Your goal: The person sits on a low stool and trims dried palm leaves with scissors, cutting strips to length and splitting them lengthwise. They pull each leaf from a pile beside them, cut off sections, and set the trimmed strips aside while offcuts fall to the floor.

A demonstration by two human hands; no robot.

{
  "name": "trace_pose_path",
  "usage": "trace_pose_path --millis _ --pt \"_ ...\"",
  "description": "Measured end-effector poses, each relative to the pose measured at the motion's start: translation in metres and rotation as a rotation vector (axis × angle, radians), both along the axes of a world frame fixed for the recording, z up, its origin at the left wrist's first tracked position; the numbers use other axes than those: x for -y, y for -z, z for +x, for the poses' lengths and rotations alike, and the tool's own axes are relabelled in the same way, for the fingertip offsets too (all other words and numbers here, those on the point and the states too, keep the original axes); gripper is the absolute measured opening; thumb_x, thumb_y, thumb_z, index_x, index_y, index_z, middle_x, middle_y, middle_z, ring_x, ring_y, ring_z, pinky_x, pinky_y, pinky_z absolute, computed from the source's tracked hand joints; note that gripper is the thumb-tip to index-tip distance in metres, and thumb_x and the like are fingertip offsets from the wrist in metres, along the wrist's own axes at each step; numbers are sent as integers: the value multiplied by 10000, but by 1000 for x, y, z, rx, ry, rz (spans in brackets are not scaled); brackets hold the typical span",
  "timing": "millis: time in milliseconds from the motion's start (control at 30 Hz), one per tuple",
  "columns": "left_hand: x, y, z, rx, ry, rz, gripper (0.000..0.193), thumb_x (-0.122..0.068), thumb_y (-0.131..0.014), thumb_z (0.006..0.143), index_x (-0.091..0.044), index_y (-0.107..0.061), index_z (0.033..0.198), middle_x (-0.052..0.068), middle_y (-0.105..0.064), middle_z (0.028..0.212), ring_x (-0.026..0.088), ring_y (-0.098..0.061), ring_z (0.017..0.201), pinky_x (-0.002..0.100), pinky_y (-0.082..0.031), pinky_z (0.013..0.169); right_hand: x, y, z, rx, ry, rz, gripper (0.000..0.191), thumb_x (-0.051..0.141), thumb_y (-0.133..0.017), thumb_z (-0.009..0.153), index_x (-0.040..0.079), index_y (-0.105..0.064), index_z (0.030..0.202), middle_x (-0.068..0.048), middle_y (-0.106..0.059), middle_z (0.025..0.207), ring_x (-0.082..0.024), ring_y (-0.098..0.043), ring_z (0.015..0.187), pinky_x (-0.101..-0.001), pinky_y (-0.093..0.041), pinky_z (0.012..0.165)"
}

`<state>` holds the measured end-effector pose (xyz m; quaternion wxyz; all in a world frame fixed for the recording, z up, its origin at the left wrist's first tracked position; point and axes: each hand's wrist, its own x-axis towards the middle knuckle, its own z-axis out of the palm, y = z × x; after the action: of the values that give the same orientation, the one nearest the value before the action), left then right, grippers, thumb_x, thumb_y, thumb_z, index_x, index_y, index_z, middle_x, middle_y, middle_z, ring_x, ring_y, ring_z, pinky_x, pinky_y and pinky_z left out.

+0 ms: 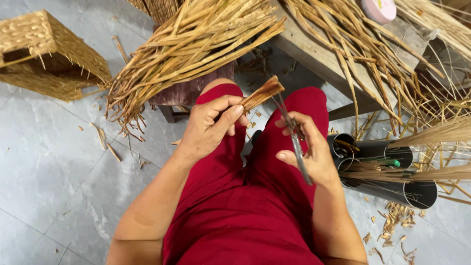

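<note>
The grey tile floor [54,186] fills the left side, with little dry bits scattered on it. A wooden tabletop [314,54] slants across the top right, and long dry stalks [363,54] hang over its edge. A big bundle of dry straw [191,44] lies on a small stool [189,93] just past the person's knees. A woven basket [46,56] lies tipped on its side at the top left. Dark metal tubes [392,172] lie on the floor at the right, with thin straw sticking out of them. The person's lap is covered in red cloth [235,206].

The left hand [211,127] is closed tight around a short brown bunch of strips [262,93], thumb on top. The bunch pokes up and to the right, above the knees, and fans out at its cut end. The right hand [309,147] is closed around thin metal scissors [294,140]. Their tips point up toward the bunch and sit just beside it. The two hands are close together but do not touch.
</note>
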<state>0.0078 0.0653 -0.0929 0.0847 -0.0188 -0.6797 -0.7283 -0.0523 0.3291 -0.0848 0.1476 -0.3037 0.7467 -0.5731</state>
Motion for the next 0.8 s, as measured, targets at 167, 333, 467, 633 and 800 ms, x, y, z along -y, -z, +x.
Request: trace_pose_path --millis 167,333,467,633,800 --pt "-4 -2 7 76 -24 -60 256 -163 -598 1033 -33 -715 1220 1 -744 817 24 -576 615 193 -492 560 -8 1 4 65 8 33 845 323 -896 741 20 -523 1436 -103 -690 1253 -153 -601 1032 -306 -505 967" --pt "-10 -1 7 -14 -35 -126 226 -135 -606 1051 -6 -708 1206 24 -754 819 56 -703 774 219 -578 710 -6 9 5 120 23 14 801 314 -906 738 20 -579 1408 -39 -674 1093 -105 -603 966 -255 -490 854" --pt "-11 0 6 7 -40 -137 224 -124 -611 1044 -14 -707 1214 32 -753 828 67 -712 779 228 -588 723 -7 21 3 196 16 -74 738 208 -934 729 9 -616 1365 26 -597 927 -59 -579 876 -214 -502 796" --pt "-13 -5 7 -134 -102 -211 338 -111 -752 956 -21 -670 1272 61 -739 1033 95 -686 910 237 -569 807 -8 38 4 338 112 -137 661 142 -935 704 -13 -673 1290 39 -550 771 -32 -496 653 -193 -401 560" --pt "-17 -6 4 -192 -251 -383 362 -142 -862 884 -12 -701 1181 59 -659 987 136 -653 834 250 -532 742 -6 35 5 317 169 -172 598 174 -902 745 -17 -675 1264 22 -563 722 -33 -482 568 -186 -371 494"
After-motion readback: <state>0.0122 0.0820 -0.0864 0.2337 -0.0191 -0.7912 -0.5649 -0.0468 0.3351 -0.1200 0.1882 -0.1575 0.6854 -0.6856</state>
